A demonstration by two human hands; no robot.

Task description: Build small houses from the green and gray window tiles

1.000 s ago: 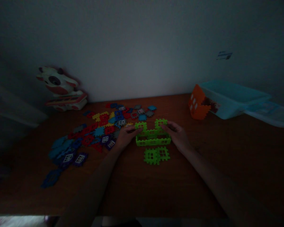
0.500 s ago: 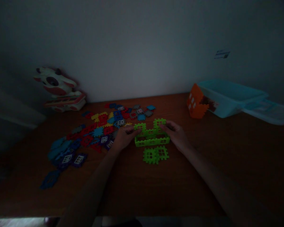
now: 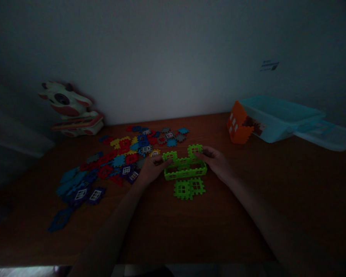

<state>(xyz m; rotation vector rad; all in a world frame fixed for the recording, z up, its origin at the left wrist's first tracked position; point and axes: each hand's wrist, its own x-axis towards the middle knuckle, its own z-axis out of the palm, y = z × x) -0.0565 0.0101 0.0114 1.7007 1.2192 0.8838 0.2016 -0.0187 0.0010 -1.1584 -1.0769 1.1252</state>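
A low green frame of interlocking window blocks stands on the wooden table in front of me. My left hand pinches a green window block at the frame's back left corner. At the back right, my right hand has its fingers closed on another green window block, which rises above the frame wall. Just in front of the frame lie loose green window blocks, partly overlapping. My fingertips hide parts of both corners, so how firmly the blocks are joined does not show.
Loose red, blue, yellow and grey interlocking blocks spread over the left of the table. A cow-shaped toy keyboard stands at the back left. An orange block structure leans near a light blue plastic bin at the back right.
The green block at my left hand has tilted and shifted slightly left and down. My right hand stays nearly in place, and the view has moved a little.
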